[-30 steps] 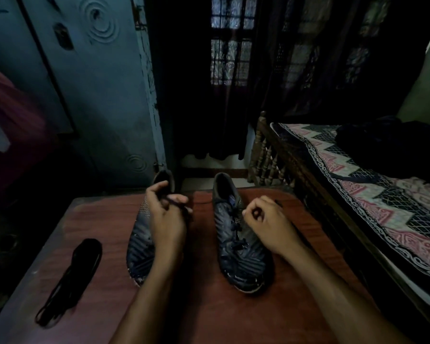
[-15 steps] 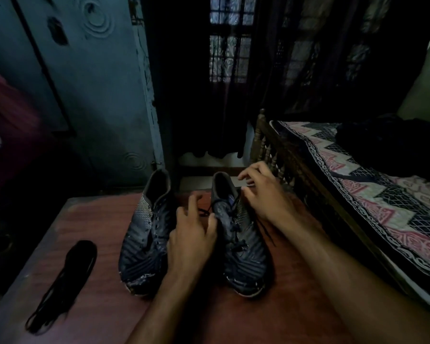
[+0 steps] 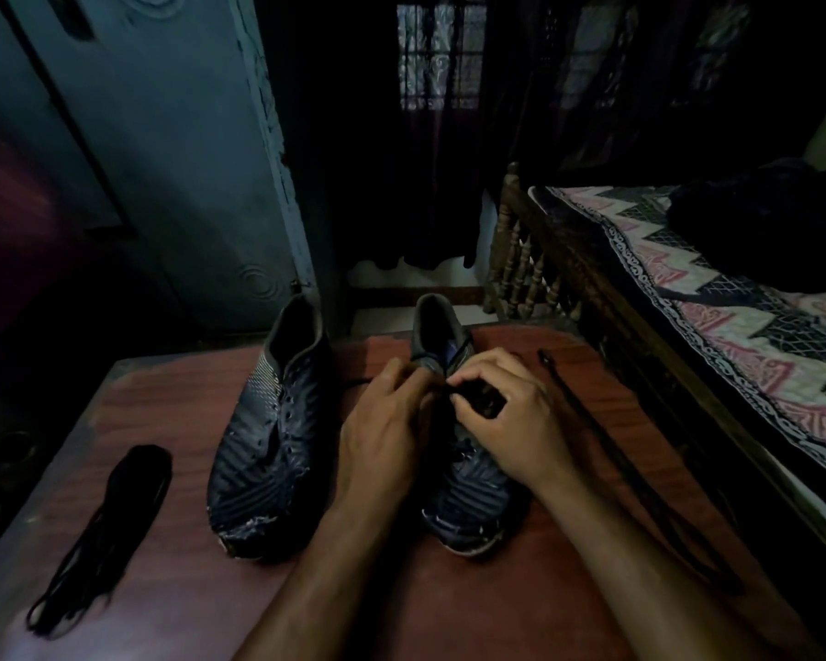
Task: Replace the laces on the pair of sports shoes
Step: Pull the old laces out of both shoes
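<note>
A dim room holds a blue-grey metal cupboard at left, a dark curtained window behind, and a wooden bed with a zigzag-patterned cover at right. The reddish-brown wooden tabletop carries two dark sports shoes side by side: the unlaced left shoe and the laced right shoe. One loose black lace lies right of them, a bundled black lace far left. Both hands meet at the right shoe's tongue; the left hand and right hand curl their fingers around its lace.
</note>
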Demonstrator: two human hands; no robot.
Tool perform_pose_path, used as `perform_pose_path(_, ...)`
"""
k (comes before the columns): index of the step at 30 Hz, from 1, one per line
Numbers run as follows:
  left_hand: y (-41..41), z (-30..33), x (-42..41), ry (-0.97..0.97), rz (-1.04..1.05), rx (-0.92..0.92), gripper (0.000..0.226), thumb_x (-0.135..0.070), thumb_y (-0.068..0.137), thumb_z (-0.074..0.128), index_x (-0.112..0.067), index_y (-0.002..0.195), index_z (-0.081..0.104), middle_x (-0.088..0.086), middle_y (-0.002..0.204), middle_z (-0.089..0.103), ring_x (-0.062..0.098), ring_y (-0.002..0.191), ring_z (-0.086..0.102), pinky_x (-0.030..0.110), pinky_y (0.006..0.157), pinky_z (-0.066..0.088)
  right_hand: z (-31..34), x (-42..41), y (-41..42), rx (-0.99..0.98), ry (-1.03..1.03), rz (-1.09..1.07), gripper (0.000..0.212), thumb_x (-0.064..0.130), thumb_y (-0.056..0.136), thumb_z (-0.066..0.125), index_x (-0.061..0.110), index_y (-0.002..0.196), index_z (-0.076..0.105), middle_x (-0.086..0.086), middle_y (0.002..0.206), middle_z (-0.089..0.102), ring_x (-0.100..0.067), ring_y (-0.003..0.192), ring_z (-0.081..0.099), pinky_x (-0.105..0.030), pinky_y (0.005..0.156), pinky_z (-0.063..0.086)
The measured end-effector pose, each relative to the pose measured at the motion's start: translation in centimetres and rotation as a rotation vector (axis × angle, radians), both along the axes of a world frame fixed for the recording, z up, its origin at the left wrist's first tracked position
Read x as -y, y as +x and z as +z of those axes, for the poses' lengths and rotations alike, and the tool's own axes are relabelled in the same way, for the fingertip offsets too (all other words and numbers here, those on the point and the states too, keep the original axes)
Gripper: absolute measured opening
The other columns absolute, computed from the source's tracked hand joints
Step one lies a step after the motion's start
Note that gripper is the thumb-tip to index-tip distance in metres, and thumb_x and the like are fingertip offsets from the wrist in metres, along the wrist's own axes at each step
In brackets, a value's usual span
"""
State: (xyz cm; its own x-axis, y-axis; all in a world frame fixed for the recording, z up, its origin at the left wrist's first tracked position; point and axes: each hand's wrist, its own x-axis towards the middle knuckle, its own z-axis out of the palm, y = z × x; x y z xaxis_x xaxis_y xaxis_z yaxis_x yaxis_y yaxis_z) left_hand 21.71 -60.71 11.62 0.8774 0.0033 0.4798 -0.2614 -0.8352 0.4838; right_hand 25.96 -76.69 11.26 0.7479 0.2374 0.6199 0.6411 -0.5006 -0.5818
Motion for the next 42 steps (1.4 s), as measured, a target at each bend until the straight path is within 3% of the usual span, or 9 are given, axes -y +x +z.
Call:
perform_pose_path(7,-0.1,0.1,0.2,0.066,-0.027,-0.001,0.011,-0.036,0.106,0.043,-0.025,0.108,0.044,-0.011,0.100,0.029,0.005,0.068,0.032,0.028,0.060,0.031,0.3,-0.2,-0.3,-0.005,0.009,0.004,0.018,0.007,0.081,0.075,0.012,0.098,0.070,0.001,0.100,0.059,-0.006,0.096,0.057,-0.012,0.086,0.043)
perform_pose_path(12,-1.0,0.9,0.5,0.155,-0.024,0.037,0.019,-0.041,0.101,0.044,-0.027,0.113,0.043,-0.008,0.109,0.039,0.013,0.067,0.043,0.034,0.052,0.042,0.5,-0.3,-0.5,0.014,-0.026,0.026,0.020,0.005,0.083,0.074,0.006,0.102,0.068,-0.002,0.102,0.057,-0.011,0.095,0.057,-0.016,0.082,0.046)
perform_pose_path(15,-1.2,0.7,0.4,0.019,-0.024,0.044,0.014,-0.036,0.101,0.049,-0.033,0.114,0.046,-0.012,0.112,0.048,0.016,0.081,0.059,0.036,0.060,0.048,0.3,-0.6,-0.4,0.016,-0.082,0.011,0.012,0.006,0.085,0.073,0.007,0.093,0.064,-0.001,0.100,0.055,-0.012,0.093,0.054,-0.018,0.083,0.044)
perform_pose_path(18,-1.0,0.2,0.2,-0.029,-0.001,0.046,0.027,-0.024,0.100,0.057,-0.036,0.122,0.048,-0.011,0.118,0.053,0.014,0.092,0.059,0.035,0.066,0.051,0.4,-0.7,-0.6,-0.009,-0.081,-0.004,0.012,0.006,0.085,0.073,0.009,0.088,0.061,0.000,0.098,0.052,-0.010,0.090,0.051,-0.014,0.082,0.039)
perform_pose_path(25,-0.8,0.0,0.1,-0.053,-0.004,0.072,0.021,-0.044,0.098,0.044,-0.034,0.112,0.056,-0.016,0.109,0.046,0.010,0.084,0.056,0.032,0.060,0.048,0.9,-0.7,-1.2,-0.142,0.016,0.045,0.017,0.005,0.081,0.076,0.016,0.084,0.062,0.004,0.093,0.050,0.001,0.092,0.052,-0.006,0.081,0.036)
perform_pose_path(32,-0.4,-0.8,0.4,-0.280,-0.141,0.039,0.005,-0.019,0.092,0.057,-0.017,0.089,0.053,-0.012,0.097,0.037,0.000,0.090,0.047,0.006,0.079,0.034,0.6,-1.0,-1.4,-0.146,0.046,-0.041,0.021,0.000,0.075,0.077,0.015,0.084,0.065,0.008,0.093,0.055,0.003,0.092,0.054,-0.006,0.080,0.039)
perform_pose_path(36,-0.3,-0.8,0.4,-0.309,-0.149,0.038,0.007,-0.012,0.081,0.061,-0.015,0.085,0.055,-0.015,0.096,0.038,-0.001,0.091,0.047,0.006,0.080,0.037,0.3,-1.2,-1.3,-0.126,-0.009,-0.071,0.024,0.002,0.072,0.082,0.016,0.083,0.065,0.007,0.093,0.054,0.000,0.087,0.051,-0.004,0.078,0.036)
perform_pose_path(39,-0.6,-0.6,0.5,-0.355,-0.176,0.075,0.023,0.002,0.077,0.063,-0.014,0.093,0.062,-0.010,0.101,0.047,0.004,0.098,0.054,0.017,0.087,0.047,0.1,-1.1,-1.0,-0.095,-0.059,-0.094,0.024,0.011,0.072,0.084,0.017,0.080,0.062,0.005,0.093,0.052,-0.007,0.090,0.047,-0.016,0.078,0.039)
perform_pose_path(42,-0.5,-0.7,0.5,-0.419,-0.126,0.080,0.043,0.012,0.080,0.063,-0.016,0.113,0.065,-0.003,0.111,0.058,0.006,0.102,0.061,0.017,0.087,0.049,0.0,-1.0,-1.0,-0.103,-0.084,-0.079,0.023,0.028,0.078,0.081,0.018,0.076,0.061,0.005,0.092,0.048,-0.013,0.093,0.047,-0.021,0.080,0.036)
